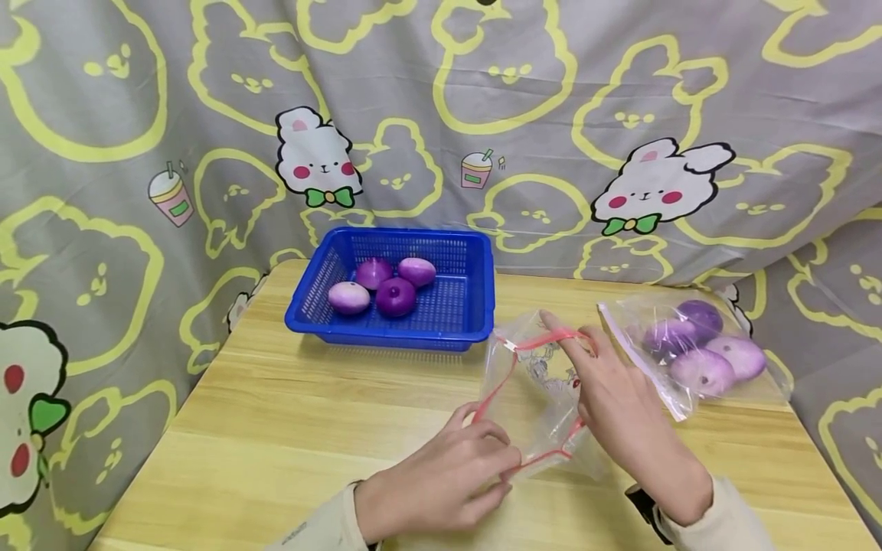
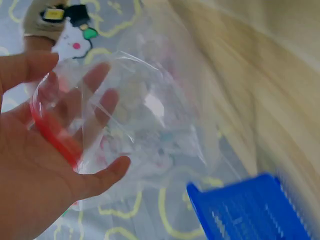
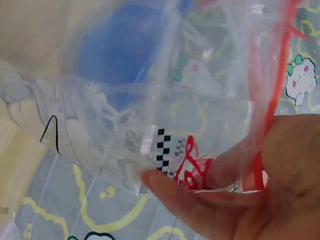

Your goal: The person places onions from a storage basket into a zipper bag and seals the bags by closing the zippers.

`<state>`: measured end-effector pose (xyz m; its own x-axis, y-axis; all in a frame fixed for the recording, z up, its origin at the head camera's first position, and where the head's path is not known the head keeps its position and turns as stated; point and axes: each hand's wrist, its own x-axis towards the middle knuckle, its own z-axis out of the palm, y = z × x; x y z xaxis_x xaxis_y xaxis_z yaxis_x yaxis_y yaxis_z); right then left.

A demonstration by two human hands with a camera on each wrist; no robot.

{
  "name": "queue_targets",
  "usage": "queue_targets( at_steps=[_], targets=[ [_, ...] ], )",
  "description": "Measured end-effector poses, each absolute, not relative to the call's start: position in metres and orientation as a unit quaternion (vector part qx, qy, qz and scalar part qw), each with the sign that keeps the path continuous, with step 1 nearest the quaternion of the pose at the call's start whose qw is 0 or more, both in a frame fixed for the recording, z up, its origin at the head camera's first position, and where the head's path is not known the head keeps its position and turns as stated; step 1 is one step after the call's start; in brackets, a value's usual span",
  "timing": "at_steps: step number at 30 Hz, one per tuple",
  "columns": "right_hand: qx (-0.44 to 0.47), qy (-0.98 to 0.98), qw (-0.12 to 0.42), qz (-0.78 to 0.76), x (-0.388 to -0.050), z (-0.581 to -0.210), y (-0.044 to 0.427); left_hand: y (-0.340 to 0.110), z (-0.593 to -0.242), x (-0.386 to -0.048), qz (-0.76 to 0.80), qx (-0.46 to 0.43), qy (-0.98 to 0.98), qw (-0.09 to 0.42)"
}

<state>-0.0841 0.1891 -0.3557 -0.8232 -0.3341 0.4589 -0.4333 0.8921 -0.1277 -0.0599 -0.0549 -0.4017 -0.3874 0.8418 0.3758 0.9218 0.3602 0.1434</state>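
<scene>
A clear zip bag (image 1: 544, 398) with a red-lined rim is held with its mouth wide apart over the table. My left hand (image 1: 448, 478) grips the near left part of the rim; the left wrist view shows the bag's plastic (image 2: 150, 105) between its thumb and fingers. On the far right side, my right hand (image 1: 620, 405) holds the rim, with fingers reaching to the bag's wall. Printed drawings and a black checked pattern (image 3: 161, 150) show on the plastic. No onion is visible inside this bag.
Behind the bag stands a blue basket (image 1: 441, 337) holding several purple onions (image 1: 396, 297). On the right lies another clear bag (image 1: 637, 352) with several onions (image 1: 703, 371) in it. A patterned curtain (image 1: 413, 92) hangs around the wooden table (image 1: 276, 428).
</scene>
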Motion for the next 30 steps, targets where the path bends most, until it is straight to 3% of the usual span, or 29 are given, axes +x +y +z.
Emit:
queue_targets(
  at_steps=[5,14,23,30],
  targets=[
    [0.249,-0.933,0.230,0.124,-0.085,-0.352,0.196,-0.063,-0.407,-0.077,-0.173,-0.530,-0.811,0.179],
    [0.256,-0.925,0.252,0.125,-0.089,-0.345,0.203,-0.069,-0.420,-0.107,-0.206,-0.513,-0.814,0.177],
    [0.221,-0.936,0.249,0.111,-0.093,-0.345,0.199,-0.058,-0.413,-0.110,-0.144,-0.523,-0.793,0.276],
    [0.228,-0.940,0.226,0.114,-0.099,-0.347,0.203,-0.058,-0.415,-0.113,-0.136,-0.502,-0.810,0.272]
  ],
)
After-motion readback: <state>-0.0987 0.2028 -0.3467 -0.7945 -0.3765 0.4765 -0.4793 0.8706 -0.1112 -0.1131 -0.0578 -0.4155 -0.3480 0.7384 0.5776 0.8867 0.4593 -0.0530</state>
